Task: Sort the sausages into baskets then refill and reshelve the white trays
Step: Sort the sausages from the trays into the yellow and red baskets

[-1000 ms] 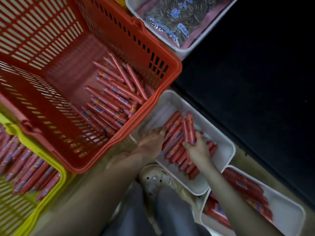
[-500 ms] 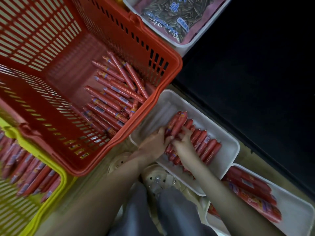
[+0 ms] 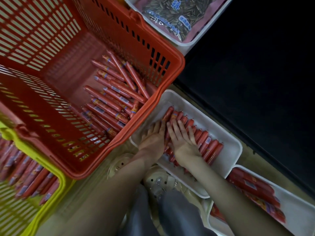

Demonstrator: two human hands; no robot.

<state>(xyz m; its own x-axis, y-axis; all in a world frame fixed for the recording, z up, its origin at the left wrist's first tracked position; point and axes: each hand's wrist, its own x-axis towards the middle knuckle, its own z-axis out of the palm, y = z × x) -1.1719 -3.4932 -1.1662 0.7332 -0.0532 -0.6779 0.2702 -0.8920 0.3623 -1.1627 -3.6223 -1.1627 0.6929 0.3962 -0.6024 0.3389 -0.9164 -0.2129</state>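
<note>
A white tray (image 3: pixel 229 155) lies on the floor in front of me with a row of short red sausages (image 3: pixel 207 143) side by side in it. My left hand (image 3: pixel 153 139) lies flat at the left end of the row, fingers straight along the sausages. My right hand (image 3: pixel 183 141) presses flat on top of the row, fingers spread and straight. A red basket (image 3: pixel 119 40) to the left holds several long thin red sausages (image 3: pixel 110 97). A yellow basket (image 3: pixel 56 189) at the lower left holds more sausages (image 3: pixel 29 176).
A second white tray (image 3: pixel 300 217) with packed red sausages sits at the lower right. Another white tray (image 3: pixel 192 42) of sunflower seed bags is at the top. A dark shelf base (image 3: pixel 255 82) runs along the right. My knees (image 3: pixel 153 215) are below the hands.
My right hand laid down the sausages that it held and now lies flat on the row. The sausages in the tray are lined up more evenly. My left hand straightened along the row's left end.
</note>
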